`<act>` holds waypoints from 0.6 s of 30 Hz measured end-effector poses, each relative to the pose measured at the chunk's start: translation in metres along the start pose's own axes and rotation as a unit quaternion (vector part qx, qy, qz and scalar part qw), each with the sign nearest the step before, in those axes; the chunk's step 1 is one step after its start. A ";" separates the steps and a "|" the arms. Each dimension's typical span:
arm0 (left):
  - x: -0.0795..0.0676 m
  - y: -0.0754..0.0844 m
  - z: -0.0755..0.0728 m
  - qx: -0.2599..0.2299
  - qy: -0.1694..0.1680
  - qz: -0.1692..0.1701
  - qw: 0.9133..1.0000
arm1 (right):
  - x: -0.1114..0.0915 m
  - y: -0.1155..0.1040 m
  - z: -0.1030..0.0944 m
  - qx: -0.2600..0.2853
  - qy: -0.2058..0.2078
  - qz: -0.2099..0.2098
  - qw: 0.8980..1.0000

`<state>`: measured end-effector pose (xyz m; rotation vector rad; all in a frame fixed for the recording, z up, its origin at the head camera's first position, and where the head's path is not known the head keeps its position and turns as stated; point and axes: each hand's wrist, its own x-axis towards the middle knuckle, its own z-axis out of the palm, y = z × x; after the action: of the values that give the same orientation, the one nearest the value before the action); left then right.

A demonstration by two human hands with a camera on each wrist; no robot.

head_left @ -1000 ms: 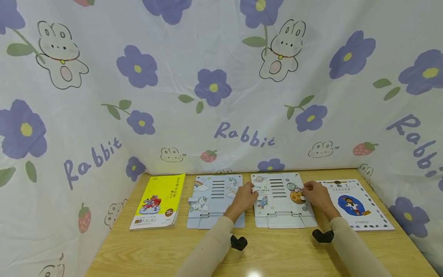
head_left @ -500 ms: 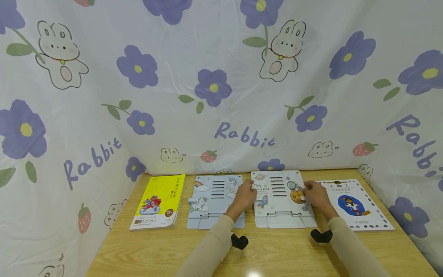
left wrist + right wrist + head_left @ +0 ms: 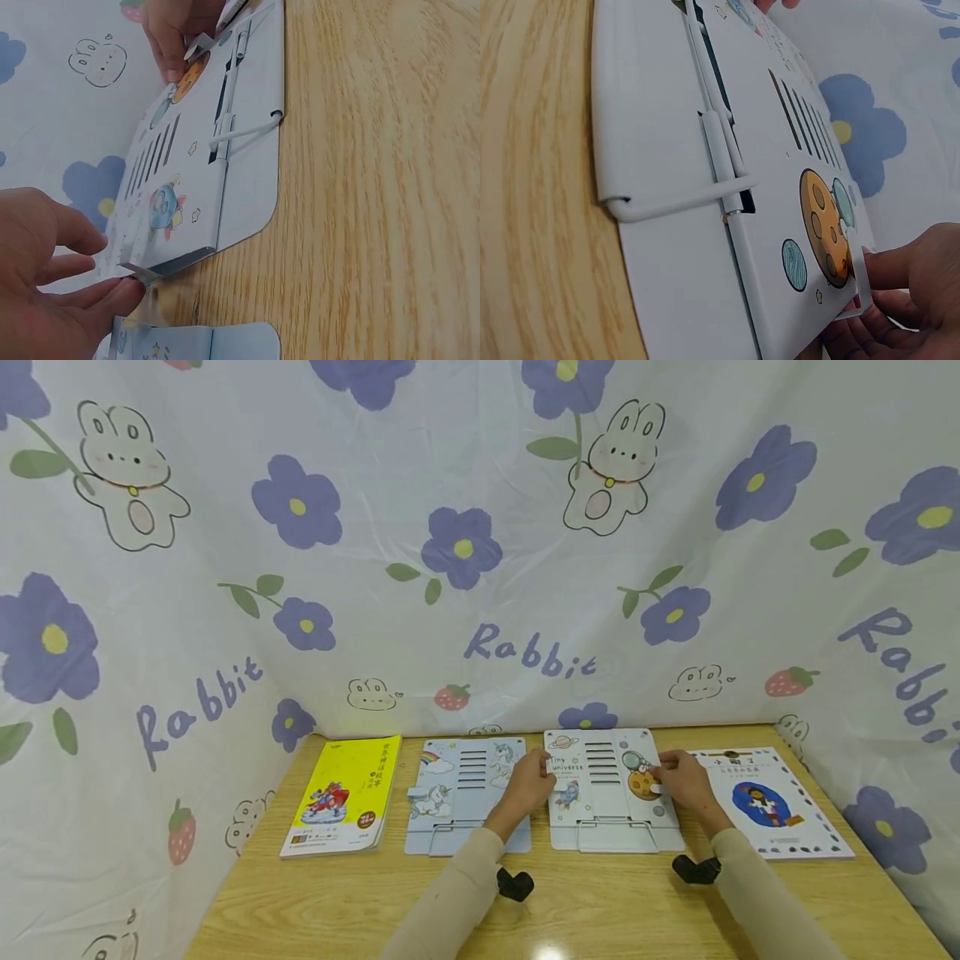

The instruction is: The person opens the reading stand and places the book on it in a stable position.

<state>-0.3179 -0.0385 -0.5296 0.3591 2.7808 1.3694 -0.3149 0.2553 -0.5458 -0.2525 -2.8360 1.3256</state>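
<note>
A white book stand point(image 3: 600, 806) printed "Tiny universe", with a planet and an astronaut, stands on the wooden table with its slotted panel tilted back. My left hand point(image 3: 531, 783) holds the panel's left edge near its small side clip. At the right edge my right hand point(image 3: 686, 781) grips the panel, thumb on the front by the orange planet and fingers behind, as the right wrist view shows. A wire page rest point(image 3: 682, 201) sticks out at the stand's lower front. Just left of it lies a pale blue unicorn book stand point(image 3: 438, 831). The back of the panel is hidden.
A yellow book point(image 3: 360, 781) lies at the far left, and a white book with a blue picture point(image 3: 761, 802) at the right, partly behind my right hand. Behind the wooden table point(image 3: 600, 910) hangs a rabbit-and-flower patterned curtain point(image 3: 375, 610).
The white stand's panel has risen slightly at its top edge, held by both hands. The stand has also shifted very slightly left. The other stand and both books stay put.
</note>
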 end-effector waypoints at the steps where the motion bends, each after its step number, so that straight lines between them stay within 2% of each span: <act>1: -0.001 0.001 -0.001 0.006 0.001 0.003 1.000 | 0.000 0.000 0.000 -0.001 -0.002 0.003 1.000; 6: -0.010 0.009 -0.005 0.049 0.021 0.022 0.998 | 0.000 0.000 -0.002 -0.004 -0.008 0.006 1.000; 11: -0.025 0.020 -0.005 0.038 -0.014 0.031 0.999 | 0.001 0.000 -0.002 -0.013 -0.005 0.001 1.000; 18: -0.043 0.022 0.004 0.059 -0.045 0.037 0.997 | 0.003 0.001 -0.002 -0.021 -0.003 0.003 1.000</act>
<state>-0.2710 -0.0323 -0.5183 0.5176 2.8069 1.1745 -0.3178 0.2574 -0.5455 -0.2569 -2.8726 1.2712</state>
